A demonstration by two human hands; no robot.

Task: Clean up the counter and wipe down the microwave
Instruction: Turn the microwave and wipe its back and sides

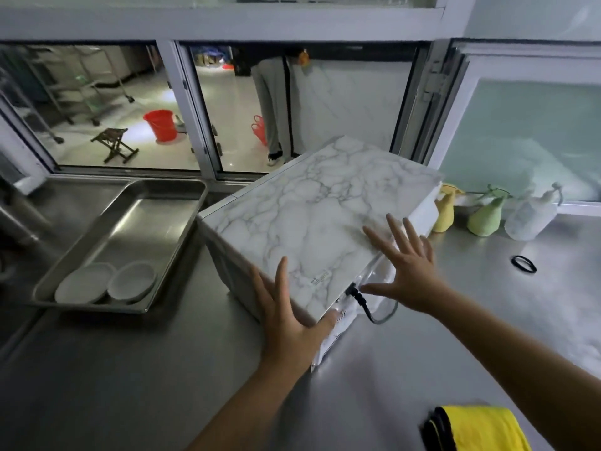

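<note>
Marble-patterned microwave (pixel 312 216) stands on the steel counter (pixel 130 385), turned at an angle, under our hands.
Our left hand (pixel 286 323) and right hand (pixel 406 271) lie with fingers spread, grasping nothing, at its near corner; left of them a steel tray (pixel 97 236) holds two white dishes (pixel 107 283).
</note>
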